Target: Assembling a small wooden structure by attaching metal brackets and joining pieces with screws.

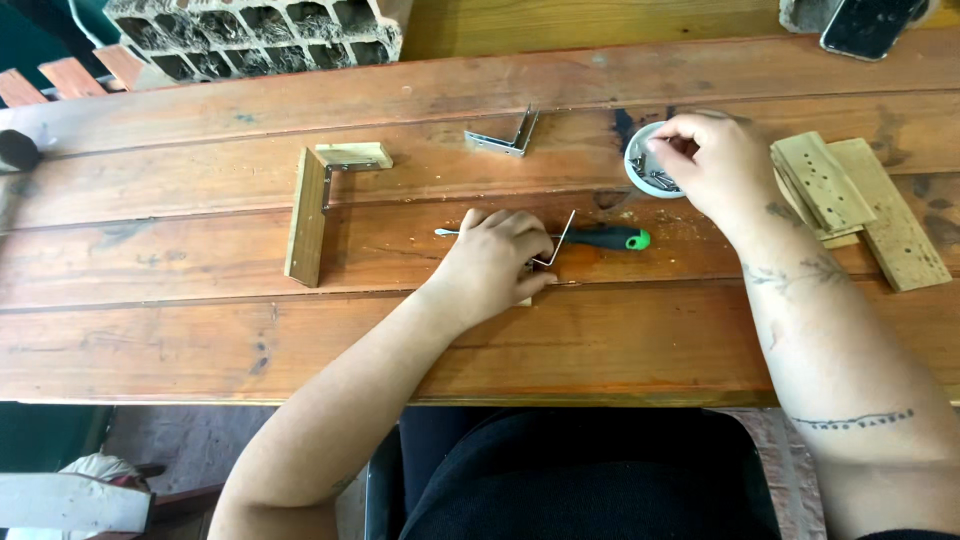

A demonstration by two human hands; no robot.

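My left hand (pixel 497 258) rests on the wooden table (pixel 200 330), closed over a small wood piece with a metal corner bracket (pixel 556 248) sticking out by the fingers. A screwdriver (pixel 600 238) with a black and green handle lies just behind that hand. My right hand (pixel 712 160) reaches into a small white cup (pixel 640 172) of screws, fingertips pinched inside it; whether a screw is held is hidden.
An L-shaped assembly of two wood strips (pixel 312 205) lies at the left. A loose metal bracket (pixel 505 138) sits behind the middle. Several drilled wood strips (pixel 850 200) lie at the right. A hollow brick (pixel 250 30) and a phone (pixel 865 25) are at the far edge.
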